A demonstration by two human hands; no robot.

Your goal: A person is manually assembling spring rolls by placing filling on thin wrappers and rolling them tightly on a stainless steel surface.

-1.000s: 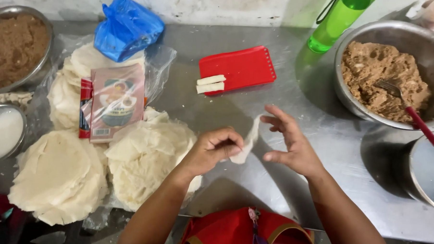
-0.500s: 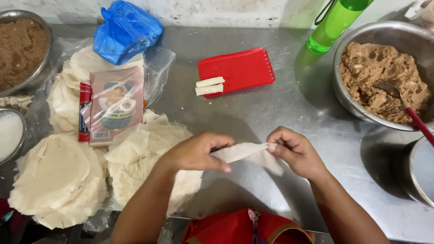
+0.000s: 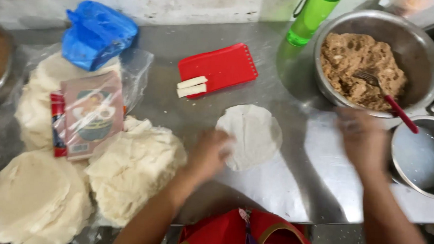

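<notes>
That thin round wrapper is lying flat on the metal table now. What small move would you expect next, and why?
Probably the right hand takes the red-handled fork in the big steel bowl of brown filling. The thin round white wrapper lies flat and bare, the left hand touches its edge, and the right hand hovers just below that bowl.

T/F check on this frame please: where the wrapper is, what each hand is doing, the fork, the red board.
1. The round wrapper lies flat on the metal table. True.
2. The left hand touches the wrapper's edge. True.
3. The right hand holds the fork. False: it hovers empty, blurred, near the filling bowl.
4. The red board is bare. False: two white rolls lie on it.
5. The green bottle lies on its side. False: it stands.
</notes>
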